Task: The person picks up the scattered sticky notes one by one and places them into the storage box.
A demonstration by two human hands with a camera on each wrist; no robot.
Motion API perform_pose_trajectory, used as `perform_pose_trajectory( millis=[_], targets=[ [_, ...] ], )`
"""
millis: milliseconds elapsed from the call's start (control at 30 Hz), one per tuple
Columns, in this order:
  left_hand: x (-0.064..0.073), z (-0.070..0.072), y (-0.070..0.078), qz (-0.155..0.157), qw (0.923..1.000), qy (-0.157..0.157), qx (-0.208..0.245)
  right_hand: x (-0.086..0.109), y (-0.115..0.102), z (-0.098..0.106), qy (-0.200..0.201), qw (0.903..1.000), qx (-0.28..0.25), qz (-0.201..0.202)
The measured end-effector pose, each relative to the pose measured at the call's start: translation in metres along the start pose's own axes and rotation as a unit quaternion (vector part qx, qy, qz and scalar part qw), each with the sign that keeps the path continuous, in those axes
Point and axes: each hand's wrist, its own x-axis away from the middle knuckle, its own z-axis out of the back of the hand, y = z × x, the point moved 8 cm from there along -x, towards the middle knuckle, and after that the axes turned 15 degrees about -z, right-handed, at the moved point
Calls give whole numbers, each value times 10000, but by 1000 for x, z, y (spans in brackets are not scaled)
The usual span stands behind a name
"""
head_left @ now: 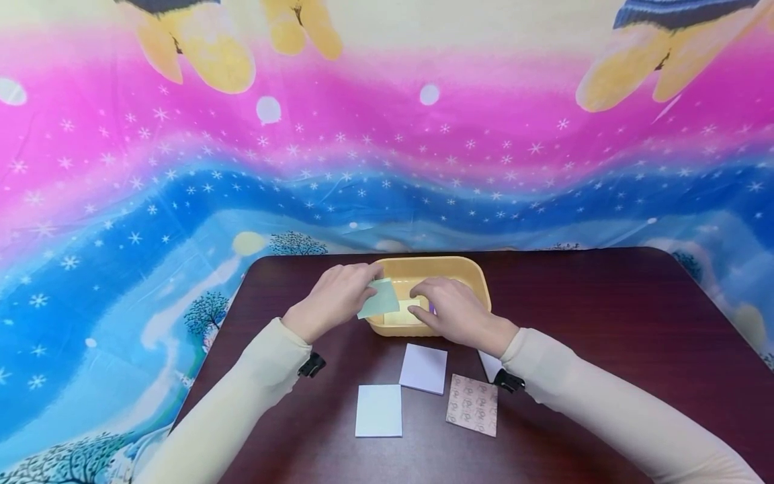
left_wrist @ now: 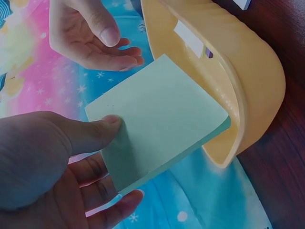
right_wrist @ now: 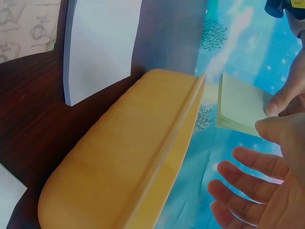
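Note:
A pale green sticky-note block [left_wrist: 162, 124] is pinched by my left hand [head_left: 338, 296], thumb on its top face and fingers beneath. It hangs tilted over the left side of a yellow plastic basket [head_left: 478, 274]. My right hand [head_left: 456, 306] hovers above the basket's right part, thumb and fingers spread and holding nothing. In the right wrist view its fingers [right_wrist: 248, 186] are loosely bent and overlap the area beside the green block. Inside the basket lie a pale yellow block [head_left: 399, 314] and something purple [head_left: 432, 308], partly hidden by the right hand.
In front of the basket lie a lavender block [head_left: 423, 368], a whitish block [head_left: 378, 411] and a pink patterned one [head_left: 472, 405]. Another white block [head_left: 488, 365] is partly covered by the right wrist. A printed cloth [head_left: 387, 134] hangs behind the dark table [head_left: 574, 296].

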Motion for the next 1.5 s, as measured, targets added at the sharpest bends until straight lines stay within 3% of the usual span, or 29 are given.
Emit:
perform_pose_trajectory(
  millis=[667, 1100, 1500],
  targets=[
    [-15, -8, 4, -148, 9997, 170, 105, -3, 10, -1, -40, 9999, -55, -131],
    [-22, -19, 0, -160, 9997, 76, 176, -6, 20, -6, -120, 9994, -75, -318],
    [-27, -32, 0, -123, 9994, -198, 264, -6, 23, -7, -69, 9995, -22, -322]
  ],
)
